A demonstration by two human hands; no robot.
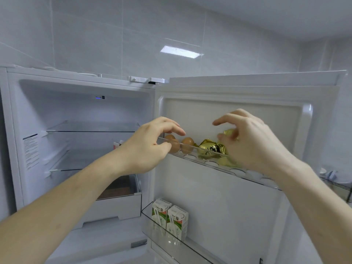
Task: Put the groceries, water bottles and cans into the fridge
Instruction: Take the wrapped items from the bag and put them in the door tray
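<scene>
Both hands up at the clear plastic egg shelf (213, 162) in the open white fridge door (238, 115). Left hand (150, 143): fingers loosely curled over the shelf's front lip, apparently closed on nothing, though the thumb side is hidden. Right hand (251, 141): fingertips bent round a crinkled gold-foil-wrapped egg (229, 132), seemingly lowering it or adjusting it; hard to tell whether still pinched or merely touched, since blurred.

Just below and left of the right fingertips, a second gold-foil-wrapped egg (209, 149) seated in the shelf. Directly under the left fingertips, three plain brown eggs (187, 143), side by side, touching or nearly so. Further gold foil showing through the clear lip beneath the right palm.

Handling, judged: light, brittle, rounded, so prone to rolling; foil probably slick and crushable. Best taken with thumb and two fingertips round the widest part, gentle pressure, then set straight down into a round cup.

Edges: thin clear lip between fingers and eggs, easy to knock a shell against. Open cups to the right of the right wrist, so room to fill that way; little room between the hands. Door liner close behind the fingertips. Far below both wrists, two small white-and-green drink cartons (170, 216) in the lower door bin (150, 223).
</scene>
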